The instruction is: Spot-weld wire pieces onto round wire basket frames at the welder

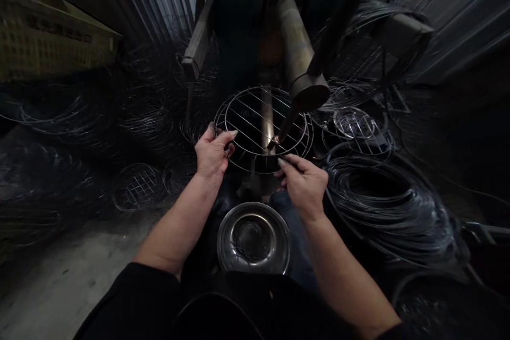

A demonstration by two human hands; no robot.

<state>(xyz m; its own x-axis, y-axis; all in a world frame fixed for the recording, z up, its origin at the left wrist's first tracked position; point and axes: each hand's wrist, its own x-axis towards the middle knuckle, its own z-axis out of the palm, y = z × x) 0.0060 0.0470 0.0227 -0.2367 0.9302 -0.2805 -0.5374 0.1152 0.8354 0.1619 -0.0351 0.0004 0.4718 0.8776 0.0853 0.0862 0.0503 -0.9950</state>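
Note:
A round wire rack (pixel 244 117) with parallel bars lies between the electrodes of a spot welder (pixel 297 42). The upper electrode tip meets the rack near its front edge, where a small orange glow shows. My left hand (pixel 213 151) grips the rack's rim at the left, thumb on top. At the front right, my right hand (pixel 303 180) is closed in a pinch at the rim, by the electrode; whether it also holds a short wire piece cannot be made out. On my lap sits a shiny metal bowl (pixel 255 239) with thin wire pieces inside.
Large coils of wire (pixel 382 207) lie at the right, with more round racks (pixel 356 125) behind them. Stacked wire rings (pixel 143 111) and a grid rack (pixel 139 186) stand at the left. A yellow crate (pixel 56 42) is at the upper left.

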